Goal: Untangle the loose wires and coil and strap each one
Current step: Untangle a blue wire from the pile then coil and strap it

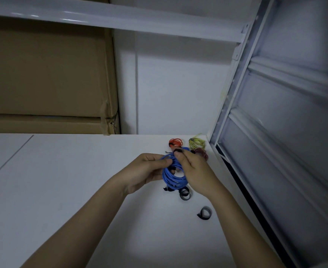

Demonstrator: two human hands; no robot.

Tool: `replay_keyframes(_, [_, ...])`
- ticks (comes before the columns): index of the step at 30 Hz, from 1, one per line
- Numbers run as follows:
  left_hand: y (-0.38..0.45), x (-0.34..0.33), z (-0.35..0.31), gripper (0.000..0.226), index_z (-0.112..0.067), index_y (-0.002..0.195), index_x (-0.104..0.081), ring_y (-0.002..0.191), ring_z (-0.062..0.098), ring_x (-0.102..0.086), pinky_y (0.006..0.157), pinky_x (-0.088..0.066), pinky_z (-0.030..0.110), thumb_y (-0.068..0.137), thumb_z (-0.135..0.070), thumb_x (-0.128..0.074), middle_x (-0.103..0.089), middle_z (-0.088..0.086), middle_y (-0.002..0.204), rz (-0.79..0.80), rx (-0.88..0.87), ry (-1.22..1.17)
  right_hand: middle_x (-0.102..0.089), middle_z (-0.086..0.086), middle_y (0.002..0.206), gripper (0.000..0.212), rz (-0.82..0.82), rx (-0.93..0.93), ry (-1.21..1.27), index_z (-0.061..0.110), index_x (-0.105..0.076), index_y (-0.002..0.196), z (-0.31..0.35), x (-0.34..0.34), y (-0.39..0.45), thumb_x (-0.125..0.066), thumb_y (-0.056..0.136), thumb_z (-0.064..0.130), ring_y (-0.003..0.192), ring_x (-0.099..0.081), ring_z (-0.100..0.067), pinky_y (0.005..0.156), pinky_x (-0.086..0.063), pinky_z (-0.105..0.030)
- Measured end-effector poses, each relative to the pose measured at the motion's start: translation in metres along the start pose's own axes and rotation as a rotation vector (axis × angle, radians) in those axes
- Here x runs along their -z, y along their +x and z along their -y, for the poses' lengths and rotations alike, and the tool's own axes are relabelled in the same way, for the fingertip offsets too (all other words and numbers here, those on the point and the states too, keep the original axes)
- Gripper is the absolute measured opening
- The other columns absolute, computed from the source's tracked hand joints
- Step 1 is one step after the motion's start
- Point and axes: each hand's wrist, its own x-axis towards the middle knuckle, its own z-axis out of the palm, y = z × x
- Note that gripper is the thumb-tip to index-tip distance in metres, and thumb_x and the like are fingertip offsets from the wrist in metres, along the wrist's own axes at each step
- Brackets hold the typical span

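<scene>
With the left hand (pixel 149 169) pinching the coiled blue wire (pixel 173 174) steady, the right hand (pixel 193 171), gripping its black strap (pixel 178 151), should cinch snugly.

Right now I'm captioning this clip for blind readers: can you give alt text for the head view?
Two bare hands, left hand and right hand, hold a blue coil above a white table. Behind lie a red coil, a yellow coil and a dark red coil; loose black straps lie nearer.
</scene>
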Motion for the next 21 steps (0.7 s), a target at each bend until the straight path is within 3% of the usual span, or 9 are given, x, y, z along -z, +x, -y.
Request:
replay_keyframes(2, [0.001, -0.001, 0.0, 0.023, -0.001, 0.109, -0.069, 0.096, 0.025, -0.066, 0.086, -0.056, 0.029, 0.093, -0.011, -0.056, -0.068, 0.022, 0.109, -0.046, -0.012, 0.009, -0.051, 0.008, 0.112, 0.03, -0.204, 0.125, -0.139, 0.019, -0.053, 0.127, -0.002, -0.003, -0.002, -0.049, 0.098, 0.028, 0.107, -0.047, -0.008, 0.091, -0.04, -0.028])
replay_keyframes(4, [0.002, -0.004, 0.002, 0.024, 0.001, 0.111, -0.068, 0.096, 0.027, -0.065, 0.086, -0.056, 0.03, 0.095, -0.011, -0.054, -0.067, 0.026, 0.108, -0.076, -0.025, 0.028, -0.051, -0.001, 0.103, 0.016, -0.408, 0.321, -0.306, 0.011, -0.061, 0.108, 0.001, -0.006, -0.005, -0.057, 0.092, 0.015, 0.099, -0.043, -0.014, 0.084, -0.04, -0.029])
replay_keyframes(7, [0.003, -0.007, 0.003, 0.025, 0.003, 0.11, -0.068, 0.098, 0.03, -0.065, 0.081, -0.057, 0.028, 0.096, -0.01, -0.051, -0.067, 0.027, 0.109, -0.119, -0.06, 0.02, -0.059, -0.008, 0.09, 0.01, -0.447, 0.512, -0.42, 0.003, -0.066, 0.089, 0.0, -0.008, -0.009, -0.058, 0.086, -0.001, 0.088, -0.048, -0.018, 0.079, -0.04, -0.023])
replay_keyframes(12, [0.007, -0.008, 0.005, 0.022, -0.003, 0.104, -0.071, 0.09, 0.02, -0.07, 0.076, -0.057, 0.024, 0.097, -0.01, -0.051, -0.073, 0.016, 0.1, -0.191, -0.118, -0.009, -0.064, -0.006, 0.098, 0.008, -0.378, 0.389, -0.309, 0.004, -0.067, 0.087, 0.001, -0.006, -0.013, -0.071, 0.08, 0.002, 0.092, -0.055, -0.012, 0.085, -0.04, -0.014])
replay_keyframes(15, [0.009, -0.01, 0.006, 0.022, -0.007, 0.104, -0.071, 0.089, 0.016, -0.071, 0.072, -0.055, 0.02, 0.097, -0.01, -0.051, -0.074, 0.011, 0.097, -0.208, -0.163, -0.027, -0.065, -0.012, 0.099, 0.01, -0.362, 0.33, -0.34, -0.001, -0.071, 0.086, 0.005, -0.009, -0.007, -0.074, 0.079, 0.005, 0.092, -0.06, -0.025, 0.089, -0.026, -0.001])
replay_keyframes(21, [0.012, -0.016, 0.009, 0.02, -0.006, 0.102, -0.072, 0.087, 0.014, -0.071, 0.071, -0.053, 0.018, 0.096, -0.008, -0.053, -0.075, 0.011, 0.095, -0.255, -0.264, -0.004, -0.066, -0.007, 0.105, 0.009, -0.432, 0.212, -0.247, 0.0, -0.073, 0.085, 0.01, -0.018, -0.004, -0.072, 0.082, 0.009, 0.098, -0.059, -0.02, 0.083, -0.034, -0.01])
